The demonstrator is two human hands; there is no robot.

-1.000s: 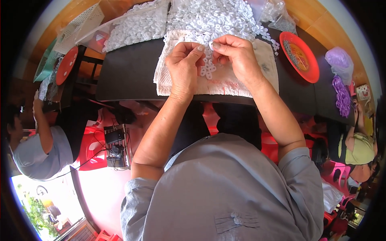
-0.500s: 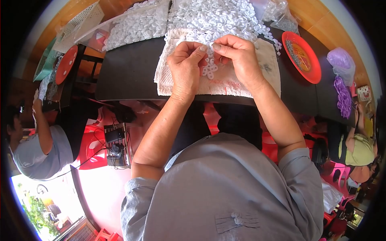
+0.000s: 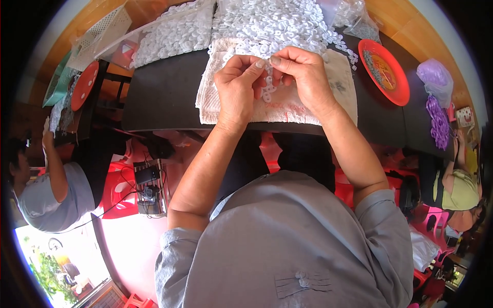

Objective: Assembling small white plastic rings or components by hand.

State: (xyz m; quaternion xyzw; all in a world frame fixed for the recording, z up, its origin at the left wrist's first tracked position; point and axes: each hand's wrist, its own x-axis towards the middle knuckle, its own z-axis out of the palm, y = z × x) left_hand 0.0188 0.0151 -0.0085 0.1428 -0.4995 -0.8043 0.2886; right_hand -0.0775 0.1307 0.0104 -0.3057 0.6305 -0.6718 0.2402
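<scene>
My left hand (image 3: pixel 237 87) and my right hand (image 3: pixel 303 77) meet over a white cloth (image 3: pixel 287 105) on the black table (image 3: pixel 164 95). Between their fingertips hangs a short string of small white rings (image 3: pixel 266 90), pinched by both hands. Just beyond my fingers lies a big heap of loose white rings (image 3: pixel 272 25), spilling onto the cloth's far edge.
A second heap of white rings (image 3: pixel 174 33) lies at the back left beside a white basket (image 3: pixel 100 36). A red plate (image 3: pixel 384 72) and purple pieces (image 3: pixel 439 120) sit on the right. One person sits at the left (image 3: pixel 46 190), another at the right (image 3: pixel 459 187). Red stools stand below the table.
Both hands have stayed over the cloth; the fingers have shifted slightly while working the string of rings.
</scene>
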